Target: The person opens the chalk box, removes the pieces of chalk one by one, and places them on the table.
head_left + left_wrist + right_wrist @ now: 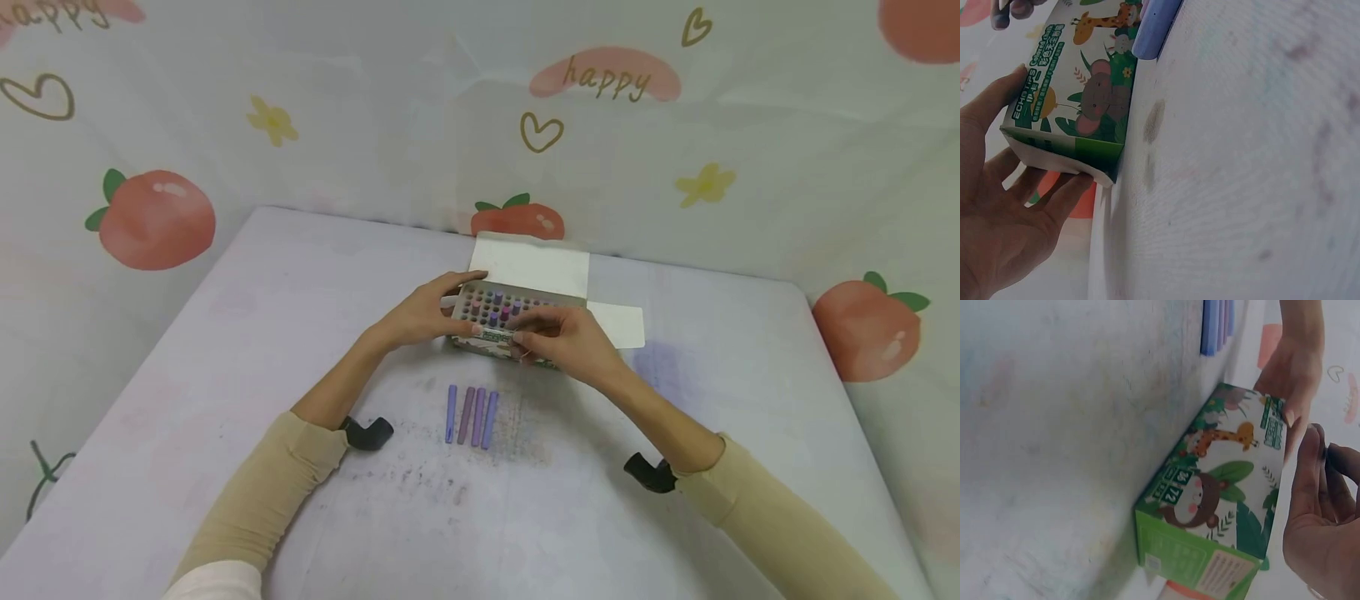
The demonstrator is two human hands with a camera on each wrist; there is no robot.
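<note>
- White cloth (390, 150) with printed peaches and hearts hangs behind the table (540, 525), as the head view shows; coloured smudges mark the table.
- Same view: near the middle of the table's far edge stands a box (498, 340), its lid (532, 260) turned open on the far side and its right flap (619, 323) spread toward the table's right edge.
- Several chalk sticks (506, 313) stand in the holes of the box; four loose sticks (478, 417) lie side by side between the box and the near edge.
- Left wrist view: the left hand (1016, 222) grips the box at its left end, thumb on the upper front edge, fingers against the end flap (1057, 156).
- Right wrist view: the right hand (1325, 540) is beside the box's upper edge, fingers bent, tips close to the thumb; whether they pinch something, I cannot tell.
</note>
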